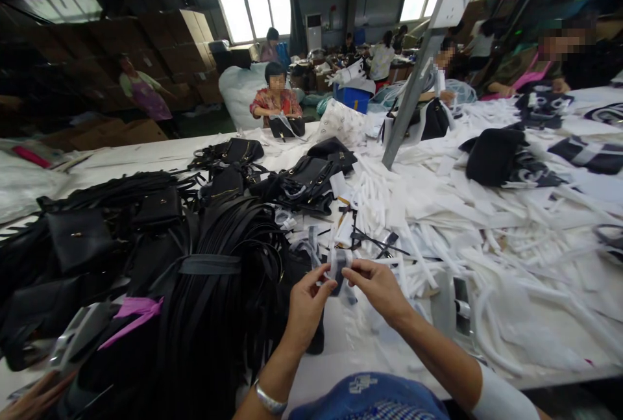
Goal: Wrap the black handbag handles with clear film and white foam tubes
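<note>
Over the near side of the table [335,342], I see the left hand [305,300] and right hand [382,289] both pinching a small dark piece [340,279] between thumb and fingers, one at each side, probably to keep it steady and in view. Left of it, a grey band [209,265] cinches the black straps [219,316], which I'd guess stops them spreading; white strips [377,196] lie loose ahead and to the right, in no order I can make out.

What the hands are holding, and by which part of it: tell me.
The left hand and right hand pinch a small dark-and-translucent piece by its opposite sides.
</note>
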